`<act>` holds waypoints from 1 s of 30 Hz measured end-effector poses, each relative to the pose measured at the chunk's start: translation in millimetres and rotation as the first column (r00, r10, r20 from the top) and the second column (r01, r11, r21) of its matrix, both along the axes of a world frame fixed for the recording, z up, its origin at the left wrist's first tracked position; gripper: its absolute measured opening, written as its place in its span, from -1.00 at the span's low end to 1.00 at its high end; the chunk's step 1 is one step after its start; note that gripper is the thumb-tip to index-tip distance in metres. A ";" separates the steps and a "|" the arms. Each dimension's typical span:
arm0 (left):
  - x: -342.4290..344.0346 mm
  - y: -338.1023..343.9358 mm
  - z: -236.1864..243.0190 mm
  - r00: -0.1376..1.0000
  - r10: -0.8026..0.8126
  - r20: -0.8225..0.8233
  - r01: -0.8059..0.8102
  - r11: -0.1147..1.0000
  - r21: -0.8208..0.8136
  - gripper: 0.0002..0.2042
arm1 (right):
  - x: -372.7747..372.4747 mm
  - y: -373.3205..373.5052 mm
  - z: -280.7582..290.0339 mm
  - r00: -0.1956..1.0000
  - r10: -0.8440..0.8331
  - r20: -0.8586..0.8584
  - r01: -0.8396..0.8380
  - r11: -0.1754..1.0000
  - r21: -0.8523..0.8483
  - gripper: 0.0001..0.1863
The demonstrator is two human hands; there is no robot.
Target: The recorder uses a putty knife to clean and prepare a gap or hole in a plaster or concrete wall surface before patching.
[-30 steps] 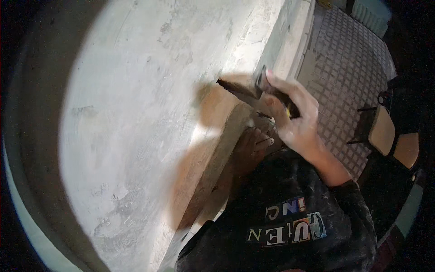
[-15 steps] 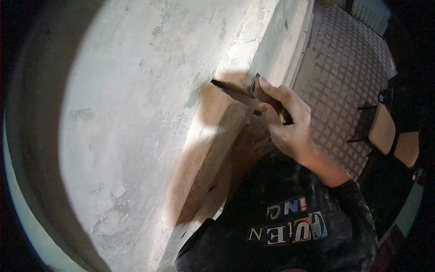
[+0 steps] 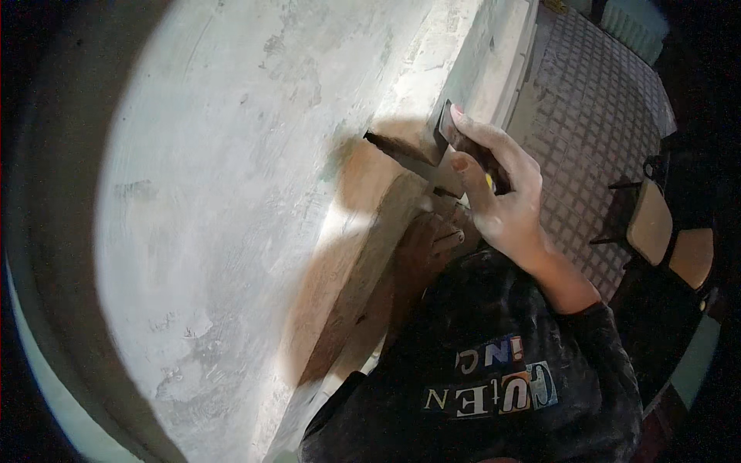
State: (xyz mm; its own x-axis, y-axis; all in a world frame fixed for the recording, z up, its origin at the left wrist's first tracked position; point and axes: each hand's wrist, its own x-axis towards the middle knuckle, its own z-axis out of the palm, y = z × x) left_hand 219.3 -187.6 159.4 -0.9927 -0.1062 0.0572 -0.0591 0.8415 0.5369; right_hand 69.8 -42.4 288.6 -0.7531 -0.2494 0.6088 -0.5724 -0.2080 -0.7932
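My right hand (image 3: 509, 189) is closed around the dark handle of a small putty knife (image 3: 445, 127), with the thumb toward the blade and a yellow spot on the handle. The blade stands just beyond the right end of a dark, wide putty knife blade (image 3: 401, 148). That wide blade lies across the protruding edge of the plastered wall (image 3: 231, 177) and shows almost edge-on. Below it, in deep shadow against my black top, my left hand (image 3: 444, 235) is curled at the wide knife's handle end; most of its fingers are hidden.
The wall corner (image 3: 370, 224) runs diagonally, brightly lit in places and shadowed brown in others. Beyond a pale ledge (image 3: 505, 69) at the right lies a patterned tiled floor (image 3: 594, 116). Chairs with tan seats (image 3: 650, 222) stand at the far right, and a radiator (image 3: 633, 27) is at the top right.
My right hand has shifted slightly up and right, drawing the small putty knife away from the wide blade's end. More of my left hand's fingers show. The wide blade has barely moved.
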 end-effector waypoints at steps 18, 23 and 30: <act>-5.5 8.3 -3.8 0.952 -0.159 -0.261 0.127 0.983 -0.135 -0.65 | -5.8 7.0 3.2 0.995 -0.023 0.095 0.019 0.999 0.037 -0.57; -10.4 8.6 -5.4 0.905 -0.282 -0.318 0.181 0.932 -0.313 -0.77 | -11.5 4.9 7.1 0.997 -0.044 0.057 0.043 0.999 0.023 -0.58; -8.5 -9.2 8.4 0.922 -0.306 -0.237 0.221 0.919 -0.326 -0.67 | -4.1 -2.1 9.8 0.998 -0.055 -0.039 0.056 0.998 0.036 -0.62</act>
